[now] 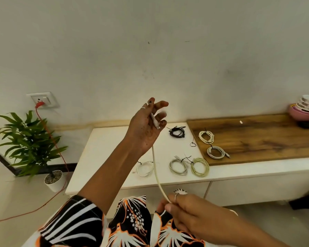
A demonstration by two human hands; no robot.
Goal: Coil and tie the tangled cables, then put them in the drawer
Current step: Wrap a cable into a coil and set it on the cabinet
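Note:
My left hand (146, 125) is raised above the white cabinet top (103, 157) and holds the plug end of a white cable (157, 175) against its fingers. The cable runs down from that hand to my right hand (187, 211), which pinches it low in front of my lap. Several coiled, tied cables lie on the cabinet: a white coil (144, 168), a grey coil (178, 166), a pale green coil (200, 167), a black coil (177, 131), and two white coils (206, 137) (216, 152) on the wooden board (266, 139). A loose black tie (192, 144) lies near the board.
A potted plant (32, 145) stands on the floor at left, below a wall socket (42, 99) with a red cord (61, 157) trailing down. Stacked bowls (307, 108) sit at the board's far right. Drawer fronts (248, 189) run below the cabinet top.

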